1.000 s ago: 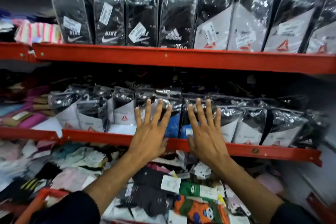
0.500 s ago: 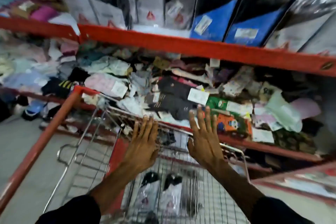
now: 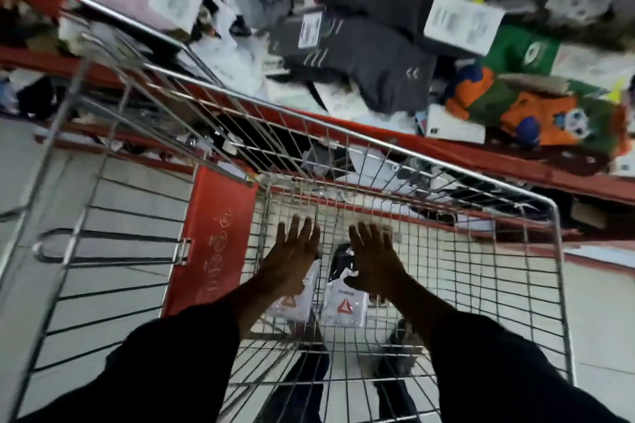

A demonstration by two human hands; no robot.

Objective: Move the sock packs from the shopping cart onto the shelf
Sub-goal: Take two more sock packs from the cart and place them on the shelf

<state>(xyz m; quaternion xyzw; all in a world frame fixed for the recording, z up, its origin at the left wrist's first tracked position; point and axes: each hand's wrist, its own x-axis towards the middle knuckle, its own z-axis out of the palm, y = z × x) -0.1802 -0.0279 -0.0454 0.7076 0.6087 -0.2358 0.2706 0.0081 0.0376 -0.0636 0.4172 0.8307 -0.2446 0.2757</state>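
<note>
I look straight down into a wire shopping cart [image 3: 429, 161]. Two sock packs in clear wrap, white with a red triangle logo and black tops, lie side by side on its floor: one [image 3: 295, 299] half under my left hand, the other [image 3: 343, 299] just left of my right hand. My left hand [image 3: 292, 257] and my right hand [image 3: 372, 257] reach down into the cart above the packs, palms down, fingers spread, holding nothing. The red shelf edge [image 3: 515, 165] runs behind the cart.
The cart's red child-seat flap [image 3: 213, 237] stands to the left. The low shelf behind holds a jumble of loose socks: dark grey pairs [image 3: 371, 62], a green and orange pair [image 3: 536, 106], white tags [image 3: 460, 24]. Pale tiled floor [image 3: 611, 312] shows on both sides.
My view has dropped from the stocked shelves to the cart. Both hands left the middle shelf's packs and came down into the cart, still spread and empty.
</note>
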